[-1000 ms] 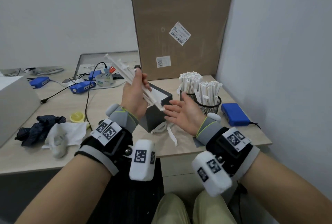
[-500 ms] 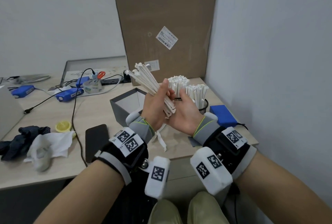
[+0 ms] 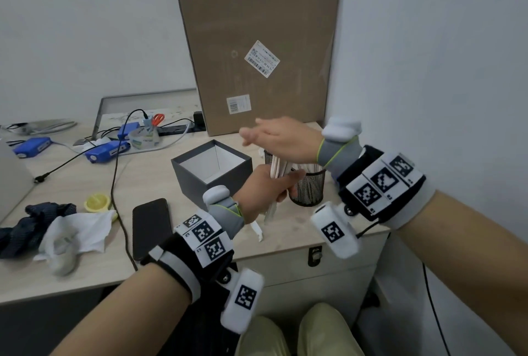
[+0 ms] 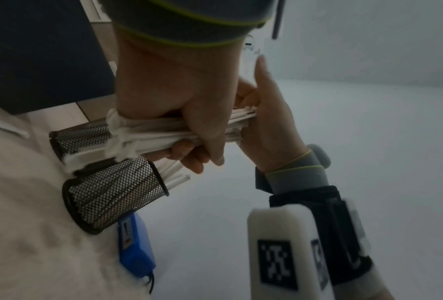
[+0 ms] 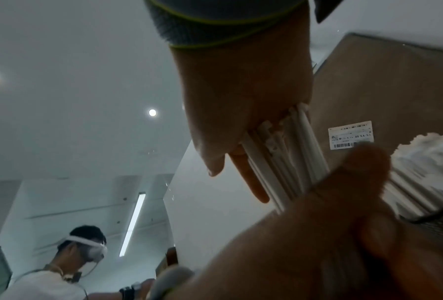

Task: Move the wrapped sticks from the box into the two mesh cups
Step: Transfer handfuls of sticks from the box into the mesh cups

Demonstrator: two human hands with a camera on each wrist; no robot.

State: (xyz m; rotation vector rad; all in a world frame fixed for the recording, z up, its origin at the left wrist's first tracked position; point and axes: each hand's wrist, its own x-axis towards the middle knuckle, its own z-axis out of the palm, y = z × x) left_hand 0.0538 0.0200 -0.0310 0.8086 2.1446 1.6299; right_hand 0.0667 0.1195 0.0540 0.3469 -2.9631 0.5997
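Left hand [image 3: 267, 188]: fist wrapped round a bundle of wrapped sticks [image 4: 163, 132], held upright just beside the mesh cups.
Right hand [image 3: 281, 138]: fingers straight, palm flat on the bundle's top ends.
Near mesh cup [image 3: 308, 188]: holds sticks.
Far mesh cup [image 4: 83, 135]: mostly hidden.
Grey box [image 3: 211, 171]: open, left of the cups.

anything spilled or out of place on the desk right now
Yes: a loose wrapped stick lies flat on the desk by the gray box, outside both mesh cups. The rest are bundled in the left hand.
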